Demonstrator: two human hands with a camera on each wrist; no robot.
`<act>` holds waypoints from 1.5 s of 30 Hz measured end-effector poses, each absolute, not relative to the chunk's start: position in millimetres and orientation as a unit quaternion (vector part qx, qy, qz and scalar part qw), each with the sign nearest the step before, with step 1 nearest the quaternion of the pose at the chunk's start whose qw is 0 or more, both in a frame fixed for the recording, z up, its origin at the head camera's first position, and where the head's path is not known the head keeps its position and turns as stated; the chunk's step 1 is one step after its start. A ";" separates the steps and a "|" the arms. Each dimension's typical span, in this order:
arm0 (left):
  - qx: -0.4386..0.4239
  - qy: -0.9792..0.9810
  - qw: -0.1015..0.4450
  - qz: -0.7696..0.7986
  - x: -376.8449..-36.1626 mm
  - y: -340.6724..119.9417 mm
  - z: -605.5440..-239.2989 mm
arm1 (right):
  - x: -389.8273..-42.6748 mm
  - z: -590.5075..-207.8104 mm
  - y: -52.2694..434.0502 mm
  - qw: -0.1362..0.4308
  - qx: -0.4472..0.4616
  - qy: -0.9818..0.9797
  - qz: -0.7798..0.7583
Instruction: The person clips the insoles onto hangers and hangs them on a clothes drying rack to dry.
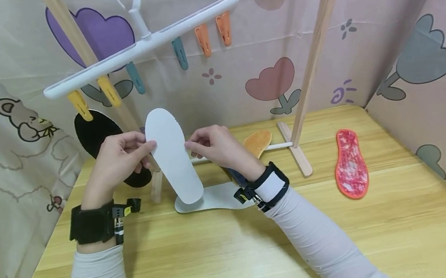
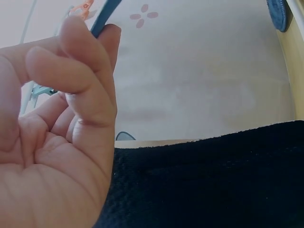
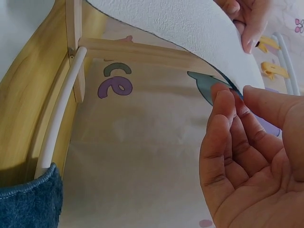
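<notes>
I hold a white insole (image 1: 172,156) upright over the table, toe end up. My left hand (image 1: 147,145) pinches its left edge and my right hand (image 1: 188,146) pinches its right edge. In the right wrist view the white insole (image 3: 185,23) crosses the top, with my right fingers (image 3: 228,128) curled at its rim and the left hand's fingertips (image 3: 247,28) beyond. The left wrist view shows my curled left fingers (image 2: 80,90) in front of a black fleecy surface (image 2: 213,180). A second white insole (image 1: 217,197) lies flat under my right wrist.
A white hanger bar (image 1: 142,47) with several coloured clips hangs above; a black insole (image 1: 94,135) hangs from a yellow clip. An orange insole (image 1: 257,142), a red insole (image 1: 349,163) and a blue insole (image 3: 28,202) lie on the wooden table (image 1: 220,258). A wooden frame post (image 1: 313,64) stands at the right.
</notes>
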State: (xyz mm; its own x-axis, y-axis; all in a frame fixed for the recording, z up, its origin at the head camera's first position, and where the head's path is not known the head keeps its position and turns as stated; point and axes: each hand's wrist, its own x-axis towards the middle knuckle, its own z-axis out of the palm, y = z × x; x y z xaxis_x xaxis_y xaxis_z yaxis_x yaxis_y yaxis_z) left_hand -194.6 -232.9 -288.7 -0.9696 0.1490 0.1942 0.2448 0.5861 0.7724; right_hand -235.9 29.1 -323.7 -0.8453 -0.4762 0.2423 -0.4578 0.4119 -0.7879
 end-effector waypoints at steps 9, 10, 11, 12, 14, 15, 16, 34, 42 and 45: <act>-0.106 -0.890 0.065 -0.439 -194.1 -237.5 -286.9 | -232.4 -323.2 28.1 0.000 -0.276 0.830 -0.485; -0.105 -0.891 0.064 -0.438 -194.0 -238.3 -286.6 | -231.7 -323.2 27.8 0.001 -0.275 0.829 -0.487; -0.104 -0.891 0.064 -0.437 -193.9 -238.9 -286.1 | -231.0 -322.7 27.4 0.001 -0.274 0.828 -0.490; -0.103 -0.892 0.064 -0.436 -193.7 -239.8 -285.6 | -230.4 -322.3 26.9 0.000 -0.273 0.827 -0.492; -0.102 -0.891 0.061 -0.438 -193.5 -241.4 -284.8 | -229.8 -321.2 25.9 -0.006 -0.275 0.824 -0.495; -0.101 -0.890 0.060 -0.441 -193.7 -242.0 -284.7 | -229.7 -320.6 25.2 -0.010 -0.275 0.823 -0.497; -0.102 -0.889 0.058 -0.443 -194.1 -242.3 -284.8 | -229.7 -320.0 24.7 -0.015 -0.276 0.822 -0.497; -0.103 -0.880 0.071 -0.459 -194.2 -245.8 -283.6 | -232.0 -290.8 3.1 -0.049 -0.288 0.816 -0.498; -0.094 -0.874 0.092 -0.469 -189.8 -254.2 -287.0 | -233.7 -264.1 -20.3 -0.036 -0.313 0.814 -0.488; -0.093 -0.873 0.090 -0.470 -188.2 -257.6 -288.1 | -232.9 -258.4 -27.7 -0.045 -0.315 0.815 -0.484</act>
State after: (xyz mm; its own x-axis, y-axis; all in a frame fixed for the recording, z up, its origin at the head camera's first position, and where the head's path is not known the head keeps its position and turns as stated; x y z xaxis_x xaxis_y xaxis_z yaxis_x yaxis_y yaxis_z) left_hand -188.2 -257.6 -288.1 -0.9666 0.0774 0.2443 0.2465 0.5417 0.8036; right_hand -232.9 -27.7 -258.4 -0.7970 -0.4708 0.3783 -0.5576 0.3329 -0.7605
